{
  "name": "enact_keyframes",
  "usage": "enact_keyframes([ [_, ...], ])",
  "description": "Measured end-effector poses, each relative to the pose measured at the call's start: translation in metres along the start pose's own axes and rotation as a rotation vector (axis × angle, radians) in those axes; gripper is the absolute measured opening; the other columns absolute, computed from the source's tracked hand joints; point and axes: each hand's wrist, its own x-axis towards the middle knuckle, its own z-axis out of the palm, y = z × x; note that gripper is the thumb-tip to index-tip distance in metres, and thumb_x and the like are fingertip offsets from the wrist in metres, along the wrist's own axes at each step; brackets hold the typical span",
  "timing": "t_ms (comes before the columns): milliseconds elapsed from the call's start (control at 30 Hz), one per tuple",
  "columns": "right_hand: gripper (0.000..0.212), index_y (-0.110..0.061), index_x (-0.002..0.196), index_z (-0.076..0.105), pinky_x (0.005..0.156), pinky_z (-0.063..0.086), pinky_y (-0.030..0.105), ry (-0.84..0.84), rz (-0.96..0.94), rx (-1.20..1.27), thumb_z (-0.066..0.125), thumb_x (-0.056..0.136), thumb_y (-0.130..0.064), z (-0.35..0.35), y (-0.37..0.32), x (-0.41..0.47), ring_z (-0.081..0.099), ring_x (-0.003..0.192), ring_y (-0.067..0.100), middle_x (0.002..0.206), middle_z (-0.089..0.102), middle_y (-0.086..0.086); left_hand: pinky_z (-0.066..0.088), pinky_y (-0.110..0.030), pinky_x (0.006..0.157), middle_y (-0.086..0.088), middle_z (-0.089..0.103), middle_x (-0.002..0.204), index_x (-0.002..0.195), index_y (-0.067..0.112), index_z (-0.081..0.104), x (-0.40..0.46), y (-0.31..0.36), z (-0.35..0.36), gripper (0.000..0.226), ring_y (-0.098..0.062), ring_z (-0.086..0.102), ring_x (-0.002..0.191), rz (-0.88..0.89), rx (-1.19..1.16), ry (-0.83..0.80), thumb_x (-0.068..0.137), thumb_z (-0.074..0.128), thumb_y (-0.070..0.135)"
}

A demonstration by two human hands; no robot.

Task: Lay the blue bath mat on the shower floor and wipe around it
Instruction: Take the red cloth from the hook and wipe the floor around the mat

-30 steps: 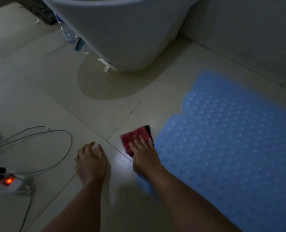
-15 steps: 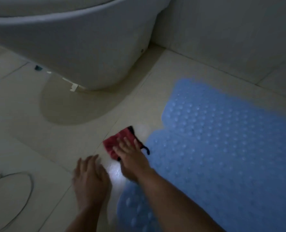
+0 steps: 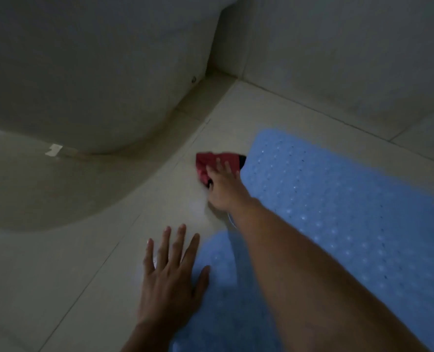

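As the right hand (image 3: 223, 188) presses cloth (image 3: 206, 164), blue mat (image 3: 337, 212) lies alongside.

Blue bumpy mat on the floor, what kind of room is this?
Most likely a bathroom: a white toilet base stands on the tiled floor, the blue bath mat lies beside it near the wall, and the right hand presses a red cloth on the tiles.

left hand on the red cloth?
No, the left hand lies flat, fingers spread, on the floor at the blue mat edge; the right hand presses the red cloth.
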Motion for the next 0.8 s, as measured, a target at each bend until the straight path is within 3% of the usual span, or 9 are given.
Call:
enact_keyframes([
  [167, 0.061, -0.023, 0.156, 0.031, 0.124, 0.012, 0.053, 0.002, -0.053, 0.009, 0.045, 0.097, -0.015, -0.020, 0.031, 0.031, 0.010, 0.154, 0.030, 0.168, 0.012, 0.006, 0.015, -0.060, 0.123, -0.004, 0.019, 0.169, 0.156, 0.022, 0.037, 0.002, 0.000, -0.001, 0.074, -0.029, 0.009, 0.157, 0.004, 0.005, -0.036, 0.095, 0.040, 0.065],
  [333, 0.048, -0.018, 0.132, 0.062, 0.124, 0.017, 0.048, 0.118, -0.230, -0.034, 0.041, 0.089, -0.027, 0.001, 0.037, -0.058, 0.035, 0.146, 0.026, 0.149, 0.051, 0.005, 0.019, -0.062, 0.121, -0.005, 0.026, 0.166, 0.152, 0.019, 0.044, 0.005, 0.001, -0.004, 0.073, -0.032, 0.018, 0.155, 0.008, -0.011, 0.013, 0.092, 0.047, 0.061],
  [400, 0.050, -0.016, 0.125, 0.065, 0.122, 0.022, 0.049, 0.115, -0.297, -0.042, 0.038, 0.086, -0.031, 0.016, 0.039, -0.091, 0.042, 0.142, 0.027, 0.142, 0.059, 0.007, 0.021, -0.062, 0.120, -0.005, 0.028, 0.166, 0.151, 0.019, 0.046, 0.003, 0.001, -0.003, 0.073, -0.033, 0.022, 0.154, 0.007, -0.017, 0.024, 0.092, 0.045, 0.061],
  [500, 0.056, -0.014, 0.136, 0.058, 0.122, 0.022, 0.054, 0.050, -0.366, -0.069, 0.036, 0.088, -0.032, 0.023, 0.044, -0.105, 0.037, 0.145, 0.028, 0.148, 0.052, 0.009, 0.026, -0.063, 0.118, -0.005, 0.032, 0.164, 0.149, 0.019, 0.050, 0.003, 0.003, -0.002, 0.073, -0.034, 0.028, 0.152, -0.010, -0.031, 0.082, 0.090, 0.045, 0.061],
  [600, 0.060, -0.016, 0.148, 0.046, 0.126, 0.006, 0.042, -0.006, -0.338, -0.031, 0.035, 0.091, -0.029, 0.003, 0.052, -0.073, 0.022, 0.152, 0.024, 0.160, 0.035, 0.006, 0.031, -0.063, 0.114, -0.005, 0.039, 0.160, 0.145, 0.019, 0.055, 0.008, 0.008, -0.003, 0.072, -0.034, 0.036, 0.148, -0.021, -0.044, 0.145, 0.087, 0.046, 0.061],
  [733, 0.062, -0.018, 0.152, 0.039, 0.120, 0.030, 0.048, 0.102, -0.129, 0.020, 0.046, 0.090, -0.016, -0.027, 0.069, 0.012, 0.025, 0.150, 0.028, 0.163, 0.029, 0.008, 0.033, -0.062, 0.113, -0.003, 0.043, 0.158, 0.143, 0.022, 0.057, 0.010, 0.007, 0.000, 0.071, -0.034, 0.040, 0.146, -0.036, -0.042, 0.150, 0.089, 0.041, 0.065],
  [800, 0.064, -0.020, 0.153, 0.033, 0.121, 0.023, 0.052, 0.108, 0.007, -0.004, 0.046, 0.091, -0.014, -0.040, 0.069, 0.054, 0.018, 0.152, 0.028, 0.165, 0.021, 0.007, 0.034, -0.062, 0.112, -0.003, 0.042, 0.158, 0.143, 0.022, 0.057, 0.011, 0.005, 0.004, 0.072, -0.033, 0.040, 0.146, -0.023, -0.037, 0.155, 0.089, 0.038, 0.066],
])
